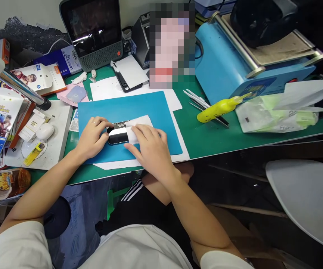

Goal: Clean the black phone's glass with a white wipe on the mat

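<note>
A dark, glossy smartphone [117, 135] lies flat on a blue mat [161, 108], its surface catching a bright reflection. At the phone's left end, my left hand [93, 137] grips the edge between thumb and fingers. My right hand [152, 149] presses a white wipe [140, 121] onto the phone's right part, fingers on top and thumb lower down near the phone's front edge. That right end of the phone is hidden under the wipe and fingers. White paper [175, 101] sticks out from beneath the mat.
At the back stand a screen device [94, 33] and a blue machine [223, 56]. Right of the mat lie tweezers [196, 99], a yellow bottle [219, 110] and a wipes packet [279, 116]. Boxes [38, 80] and a yellow lighter [34, 154] crowd the left. A phone case [124, 84] lies behind the mat.
</note>
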Motion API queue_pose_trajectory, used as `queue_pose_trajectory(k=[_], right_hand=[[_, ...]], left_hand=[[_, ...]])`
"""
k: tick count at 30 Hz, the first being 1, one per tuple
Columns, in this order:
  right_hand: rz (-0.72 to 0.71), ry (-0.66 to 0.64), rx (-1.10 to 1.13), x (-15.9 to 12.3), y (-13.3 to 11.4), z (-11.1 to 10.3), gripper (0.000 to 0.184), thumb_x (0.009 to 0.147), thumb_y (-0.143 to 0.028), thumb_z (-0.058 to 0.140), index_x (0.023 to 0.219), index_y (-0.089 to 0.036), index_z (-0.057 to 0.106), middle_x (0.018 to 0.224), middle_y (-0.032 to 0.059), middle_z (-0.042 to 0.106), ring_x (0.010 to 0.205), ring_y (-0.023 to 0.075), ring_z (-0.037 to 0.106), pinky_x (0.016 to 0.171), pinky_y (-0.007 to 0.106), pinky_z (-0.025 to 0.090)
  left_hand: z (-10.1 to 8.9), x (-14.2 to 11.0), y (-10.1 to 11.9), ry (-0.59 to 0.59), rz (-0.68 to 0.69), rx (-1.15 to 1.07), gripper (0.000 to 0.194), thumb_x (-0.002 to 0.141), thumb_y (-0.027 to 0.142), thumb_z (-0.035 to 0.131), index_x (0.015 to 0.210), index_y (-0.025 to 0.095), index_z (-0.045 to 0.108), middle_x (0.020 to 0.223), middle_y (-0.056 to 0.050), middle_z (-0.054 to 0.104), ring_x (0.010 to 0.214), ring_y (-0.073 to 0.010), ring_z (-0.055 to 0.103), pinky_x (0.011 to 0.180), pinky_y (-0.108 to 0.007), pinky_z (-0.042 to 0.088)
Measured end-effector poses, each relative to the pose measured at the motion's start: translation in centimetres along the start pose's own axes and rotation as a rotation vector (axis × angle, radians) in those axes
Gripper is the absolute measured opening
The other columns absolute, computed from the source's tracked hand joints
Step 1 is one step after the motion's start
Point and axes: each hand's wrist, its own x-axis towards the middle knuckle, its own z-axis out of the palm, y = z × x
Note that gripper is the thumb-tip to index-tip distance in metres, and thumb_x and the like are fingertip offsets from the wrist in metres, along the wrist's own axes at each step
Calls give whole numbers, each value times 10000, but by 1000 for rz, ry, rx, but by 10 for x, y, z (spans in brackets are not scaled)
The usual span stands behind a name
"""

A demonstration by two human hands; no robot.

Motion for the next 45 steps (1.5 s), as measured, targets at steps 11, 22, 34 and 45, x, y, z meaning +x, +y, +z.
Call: queue_pose_trajectory(k=[11,22,34,45], right_hand=[[-20,30,7,-9,-1,-5,474,1110,-502,500,1366,-147,682,1385,168,738,1248,335,659,1146,523,407],[34,22,1,-1,5,-2,547,1116,-524,460,1462,-132,619,1486,207,679,1356,370,617,1177,567,389],[32,10,61,11,26,4,532,1117,-517,434,1475,-170,621,1531,199,645,1415,371,575,1198,608,371],[72,206,96,-6,34,12,448,1102,-472,487,1286,-158,748,1332,180,759,1213,342,699,1060,514,523]], left_hand=[[0,0,-1,56,-4,-6,244,1024,289,472,1094,222,695,1184,-92,727,1125,-286,611,1033,-505,487],[1,-1,-3,70,29,10,259,1047,347,488,1110,213,701,1186,-103,721,1124,-292,617,1036,-507,493],[0,2,1,-92,37,97,1016,907,761,653,1654,156,324,1396,-181,657,1182,-371,578,1022,-507,495],[-7,12,12,-193,95,363,1037,944,735,602,1707,115,271,1406,-214,605,1262,-408,557,1054,-494,489]])
